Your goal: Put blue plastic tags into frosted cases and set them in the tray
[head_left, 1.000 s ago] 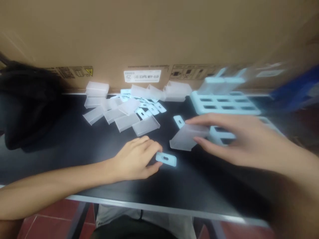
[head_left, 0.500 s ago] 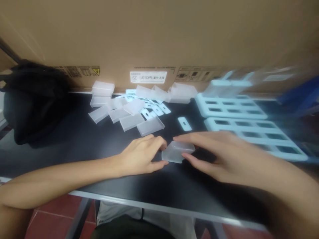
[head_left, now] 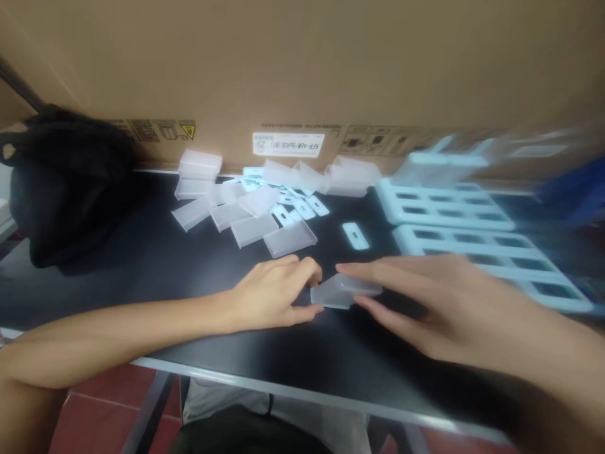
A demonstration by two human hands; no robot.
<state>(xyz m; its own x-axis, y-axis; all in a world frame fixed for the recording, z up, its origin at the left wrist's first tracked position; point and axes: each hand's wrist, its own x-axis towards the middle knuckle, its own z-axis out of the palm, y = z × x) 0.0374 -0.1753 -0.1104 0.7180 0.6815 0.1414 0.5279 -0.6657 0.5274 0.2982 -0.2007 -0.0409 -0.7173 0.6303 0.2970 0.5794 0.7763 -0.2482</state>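
Observation:
A frosted clear plastic box (head_left: 341, 292) lies on its side on the black tabletop between my hands. My left hand (head_left: 276, 291) pinches its left end with thumb and curled fingers. My right hand (head_left: 425, 299), smeared by motion, has its thumb on the near side of the box and its index finger on the far side. Beyond them lies a single light-blue slotted plate (head_left: 355, 236). Several more frosted boxes (head_left: 255, 229) are heaped at the back, with light-blue slotted plates (head_left: 302, 209) among them.
Two light-blue racks with rectangular openings stand on the right, a rear rack (head_left: 387, 200) and a front rack (head_left: 404, 238). Frosted boxes with blue tops (head_left: 449, 159) stand in the rear one. A black bag (head_left: 70, 189) sits left, before a large cardboard box (head_left: 293, 63).
The view has shifted slightly. My right hand has moved a little to the right and nearer me, and the frosted box looks lower and more stretched out. My left hand keeps its pinch.

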